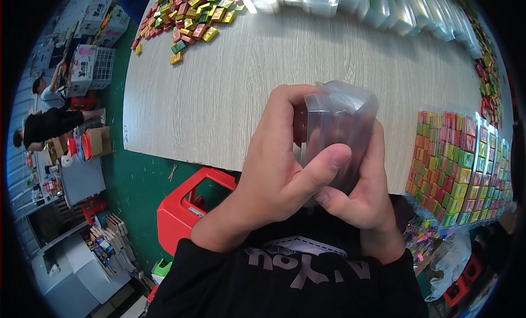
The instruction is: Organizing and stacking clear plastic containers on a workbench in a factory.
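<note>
Clear plastic box (341, 132) held up over the near edge of a pale wooden table (230, 93), left hand (279, 170) wrapped around it with thumb pressed on its front, right hand (364, 194) gripping from the right, filled boxes of small coloured packets (457, 164) stacked at right, loose packets (189, 16) heaped far left, red stool (189, 205) below.

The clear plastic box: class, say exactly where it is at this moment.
In the head view, the clear plastic box sits centre-right, gripped between the left hand and right hand, above the table edge and left of the stacked coloured packets.
</note>
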A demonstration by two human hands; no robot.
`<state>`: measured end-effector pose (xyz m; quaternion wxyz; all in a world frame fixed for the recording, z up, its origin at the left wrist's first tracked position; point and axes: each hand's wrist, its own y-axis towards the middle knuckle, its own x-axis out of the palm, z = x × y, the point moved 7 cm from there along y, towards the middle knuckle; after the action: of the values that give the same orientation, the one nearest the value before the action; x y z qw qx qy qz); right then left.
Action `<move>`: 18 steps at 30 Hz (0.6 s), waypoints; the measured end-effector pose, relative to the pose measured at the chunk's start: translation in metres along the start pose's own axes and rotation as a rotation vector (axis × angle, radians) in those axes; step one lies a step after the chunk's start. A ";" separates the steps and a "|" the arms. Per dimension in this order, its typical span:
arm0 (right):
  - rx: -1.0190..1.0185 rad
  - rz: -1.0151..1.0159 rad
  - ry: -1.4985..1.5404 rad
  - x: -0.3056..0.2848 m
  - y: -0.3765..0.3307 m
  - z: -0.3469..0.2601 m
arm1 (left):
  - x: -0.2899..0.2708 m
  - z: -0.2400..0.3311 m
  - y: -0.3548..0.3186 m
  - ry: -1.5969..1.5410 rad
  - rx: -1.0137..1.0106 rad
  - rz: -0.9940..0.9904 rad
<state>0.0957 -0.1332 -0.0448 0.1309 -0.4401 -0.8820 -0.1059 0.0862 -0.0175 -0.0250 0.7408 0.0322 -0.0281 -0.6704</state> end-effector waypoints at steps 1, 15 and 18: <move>0.003 0.003 0.006 -0.001 0.000 0.001 | 0.000 -0.001 0.000 -0.010 -0.020 -0.002; 0.019 0.005 0.116 -0.001 -0.003 0.002 | 0.003 0.001 -0.001 -0.062 0.007 -0.014; 0.017 0.021 0.112 -0.002 -0.004 0.002 | 0.002 0.000 -0.001 -0.049 0.024 -0.024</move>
<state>0.0936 -0.1367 -0.0480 0.1850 -0.4414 -0.8696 -0.1215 0.0857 -0.0198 -0.0253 0.7315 0.0249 -0.0542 -0.6793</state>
